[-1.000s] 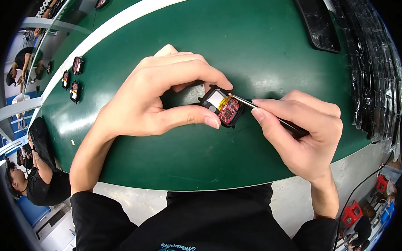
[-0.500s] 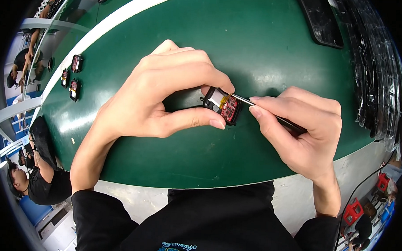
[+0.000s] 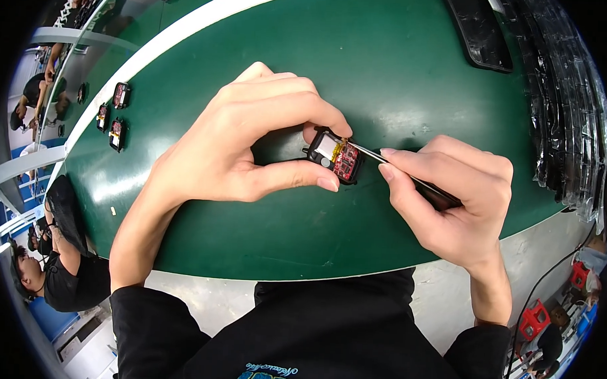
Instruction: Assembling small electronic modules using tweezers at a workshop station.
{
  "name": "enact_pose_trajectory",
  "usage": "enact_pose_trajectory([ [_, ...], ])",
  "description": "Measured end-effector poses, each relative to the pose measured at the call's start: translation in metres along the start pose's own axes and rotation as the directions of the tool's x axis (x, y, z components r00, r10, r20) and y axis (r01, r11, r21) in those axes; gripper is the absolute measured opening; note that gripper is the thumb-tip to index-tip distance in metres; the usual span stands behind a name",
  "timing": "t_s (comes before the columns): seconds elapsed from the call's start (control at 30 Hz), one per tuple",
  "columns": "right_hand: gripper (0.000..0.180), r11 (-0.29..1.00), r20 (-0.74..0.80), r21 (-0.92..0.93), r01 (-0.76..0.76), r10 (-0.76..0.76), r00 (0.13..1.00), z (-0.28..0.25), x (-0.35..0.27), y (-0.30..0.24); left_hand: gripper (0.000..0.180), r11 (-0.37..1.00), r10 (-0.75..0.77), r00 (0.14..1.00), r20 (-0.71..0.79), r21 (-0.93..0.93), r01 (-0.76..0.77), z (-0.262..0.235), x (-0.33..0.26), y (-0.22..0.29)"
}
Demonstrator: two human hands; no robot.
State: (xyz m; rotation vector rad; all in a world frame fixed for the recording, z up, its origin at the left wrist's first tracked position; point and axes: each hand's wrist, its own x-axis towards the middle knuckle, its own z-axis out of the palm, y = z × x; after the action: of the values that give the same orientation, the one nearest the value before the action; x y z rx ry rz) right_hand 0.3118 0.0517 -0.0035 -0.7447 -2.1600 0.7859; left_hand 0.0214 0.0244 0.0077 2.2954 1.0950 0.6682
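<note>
Between thumb and fingers, my left hand [image 3: 252, 137] grips a small black electronic device [image 3: 335, 156] with its inside showing. A red circuit board, a silvery block and a strip of yellow tape lie in its casing. My right hand [image 3: 454, 195] is closed around slim metal tweezers [image 3: 370, 152], their tips at the upper right edge of the device, close to my left index fingertip. Whether the tips hold anything is too small to tell.
Several similar opened devices [image 3: 117, 135] lie at the left by a white strip [image 3: 137, 67] on the green table [image 3: 281, 245]. A black tray [image 3: 479, 35] and stacked clear plastic trays [image 3: 567, 118] stand at the right. Another person [image 3: 67, 268] sits at the left.
The view has shifted slightly. My left hand keeps its hold on the device, and the tweezers stay at its upper right edge with only a small change of angle.
</note>
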Motion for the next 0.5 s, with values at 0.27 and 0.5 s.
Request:
enact_pose_trajectory([
  [0.27, 0.028, 0.993, -0.007, 0.045, -0.111, 0.112, 0.994, 0.008, -0.001, -0.014, 0.076, 0.995, -0.063, 0.998, -0.005, -0.083, 0.063, -0.006, -0.004, 0.005],
  [0.5, 0.046, 0.988, 0.049, -0.147, -0.051, 0.059, 0.997, 0.025, 0.003, -0.021, 0.073, 0.979, -0.075, 0.997, 0.028, -0.186, 0.079, -0.006, -0.004, 0.004],
])
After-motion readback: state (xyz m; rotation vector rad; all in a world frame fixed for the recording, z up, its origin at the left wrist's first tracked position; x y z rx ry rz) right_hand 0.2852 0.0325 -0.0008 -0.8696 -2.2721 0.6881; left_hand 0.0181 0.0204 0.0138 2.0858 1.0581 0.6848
